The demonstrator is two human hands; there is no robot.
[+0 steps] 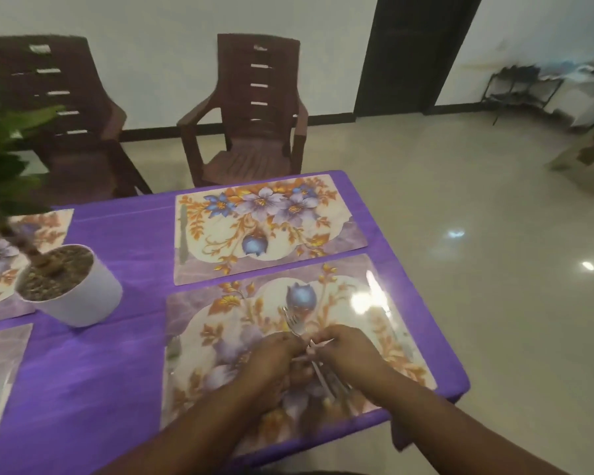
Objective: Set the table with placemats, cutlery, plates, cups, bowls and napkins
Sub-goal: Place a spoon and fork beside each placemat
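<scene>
Forks point(297, 325) pinched between curled fingers of left hand point(277, 354) and right hand point(344, 349), tines poking past fingertips (count unclear, blurred), over near placemat point(220, 341) beneath fingers.

Domestic dining room: cloth-covered table point(117, 371) with floral placemats point(268, 228), potted plant point(69, 286), plastic armchairs point(251, 111), tiled floor point(477, 200).

- Forks point(297, 325), silvery, bunched together, tines pointing away, held above the near floral placemat point(374, 341).
- Far floral placemat point(268, 231) lies flat, just beyond it.
</scene>
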